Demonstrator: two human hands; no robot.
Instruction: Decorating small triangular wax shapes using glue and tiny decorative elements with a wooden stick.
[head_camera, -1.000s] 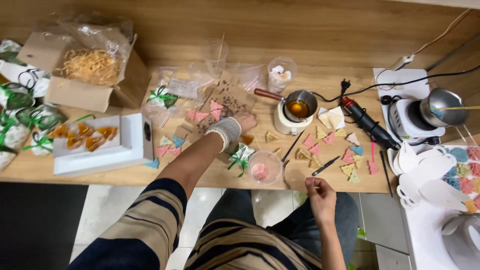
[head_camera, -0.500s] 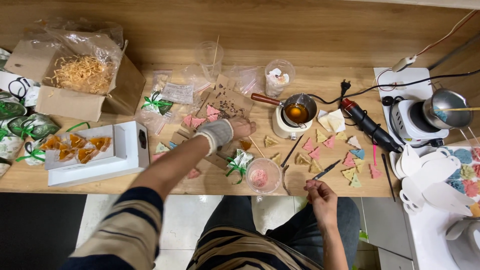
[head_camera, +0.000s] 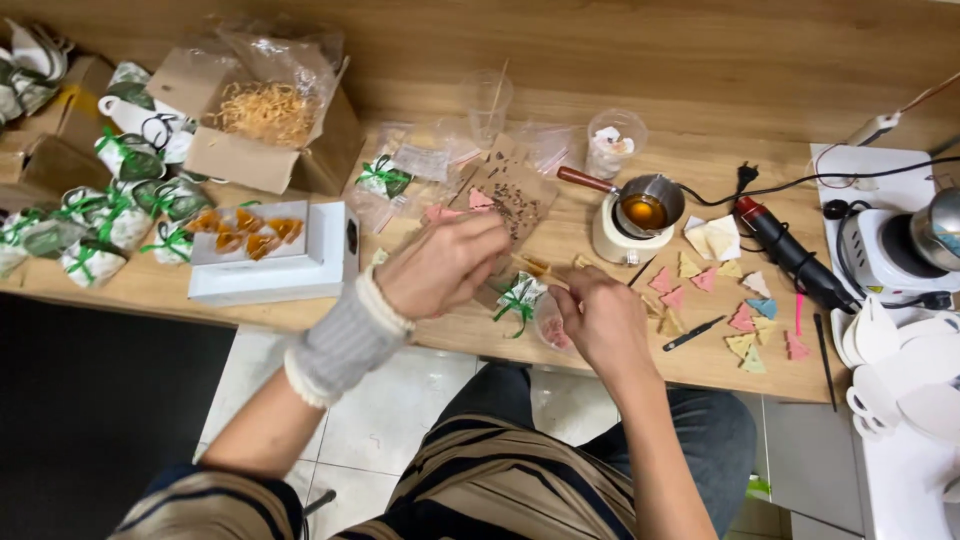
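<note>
I see bare table (head_camera: 640, 375) along the near edge; the white box (head_camera: 275, 265) (left) and melting pot (head_camera: 640, 215) hem both hands' sides.

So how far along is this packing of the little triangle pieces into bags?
Done: green-ribboned clear bags lie piled at the left. In hand: the left hand and right hand meet above another tied bag, what they pinch unclear. Left: loose coloured triangle pieces scattered at the right, and orange ones on the white tray.

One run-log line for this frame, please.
left hand: above table, grip unclear | right hand: pinching small piece | nearby: wrapped packet, melting pot
</note>
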